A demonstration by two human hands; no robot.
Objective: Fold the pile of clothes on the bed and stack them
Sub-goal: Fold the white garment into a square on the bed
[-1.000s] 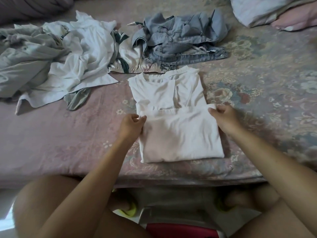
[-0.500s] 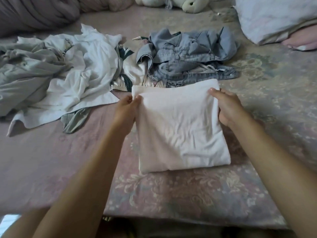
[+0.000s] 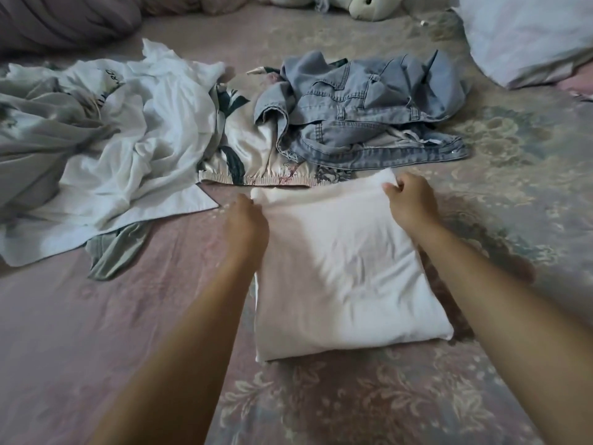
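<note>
A white shirt (image 3: pixel 346 271), folded into a square, lies on the bed in front of me. My left hand (image 3: pixel 247 224) grips its far left corner. My right hand (image 3: pixel 409 202) pinches its far right corner, fingers curled over the edge. Behind it lie unfolded clothes: a blue denim garment (image 3: pixel 369 107), a cream leaf-print garment (image 3: pixel 247 155), a white top (image 3: pixel 154 149) and grey-green cloth (image 3: pixel 38 130).
The bed is covered by a floral pink-and-grey bedspread (image 3: pixel 513 162). A pillow (image 3: pixel 526 36) lies at the back right, a plush toy (image 3: pixel 365 6) at the back centre, and a bunched purple blanket (image 3: pixel 64 20) at the back left.
Both hands carried the near half of the white shirt up and over its collar half, making a square. They have kept hold of the far corners since.
</note>
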